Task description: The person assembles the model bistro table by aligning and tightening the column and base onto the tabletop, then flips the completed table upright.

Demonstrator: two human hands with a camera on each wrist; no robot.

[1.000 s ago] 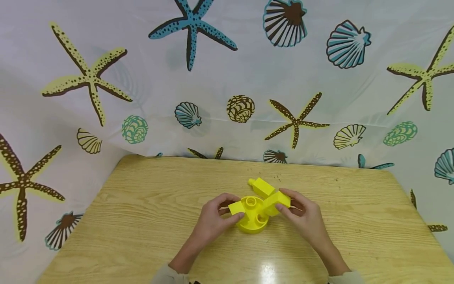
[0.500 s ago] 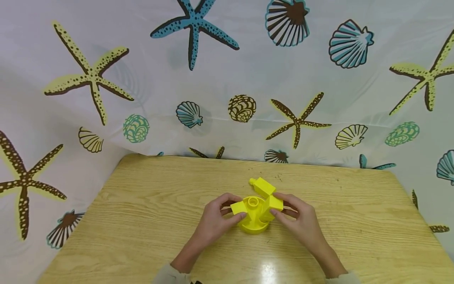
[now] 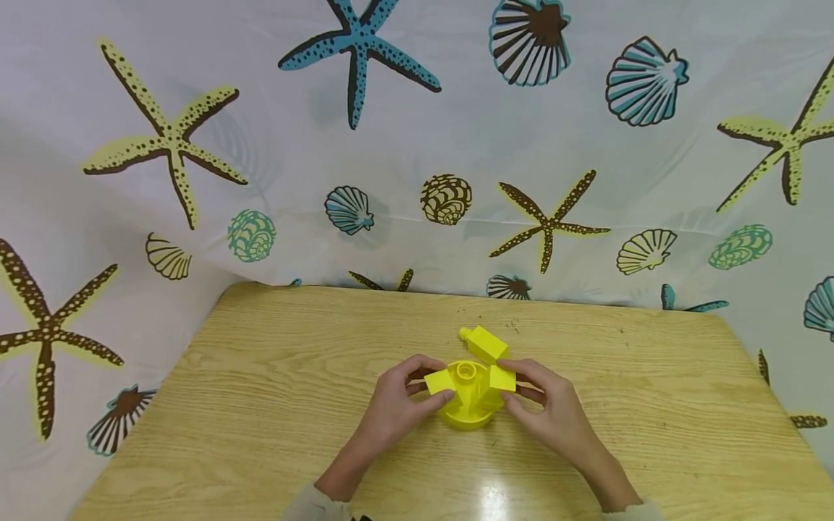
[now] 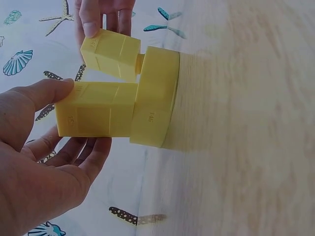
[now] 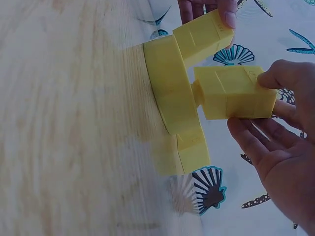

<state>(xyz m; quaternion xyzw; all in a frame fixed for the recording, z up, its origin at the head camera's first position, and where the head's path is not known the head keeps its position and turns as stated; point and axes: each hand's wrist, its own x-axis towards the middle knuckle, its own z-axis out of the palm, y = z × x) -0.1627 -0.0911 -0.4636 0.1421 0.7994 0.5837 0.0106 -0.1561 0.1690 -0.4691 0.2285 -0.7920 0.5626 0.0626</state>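
A round yellow base (image 3: 468,420) with raised rims lies on the table, an open ring socket (image 3: 465,370) at its far side. My left hand (image 3: 399,401) pinches a yellow block (image 4: 96,110) standing in the base's left side; its lower end meets the rim in the left wrist view. Thumb and fingers of my right hand (image 3: 554,412) grip another yellow block (image 5: 236,93), upright over the right side of the base. A narrow neck (image 5: 197,93) shows between that block and the base. Behind the base, a third yellow block (image 3: 487,344) lies on its side, its knobbed peg pointing left.
The wooden table (image 3: 293,362) reaches back to a white cloth (image 3: 404,145) printed with starfish and shells, which hangs behind and at both sides. Small dark marks dot the wood beyond the loose block.
My right hand has moved left and brought its block from a slant to upright over the base. My left hand keeps its hold on its block, and the third block stays put.
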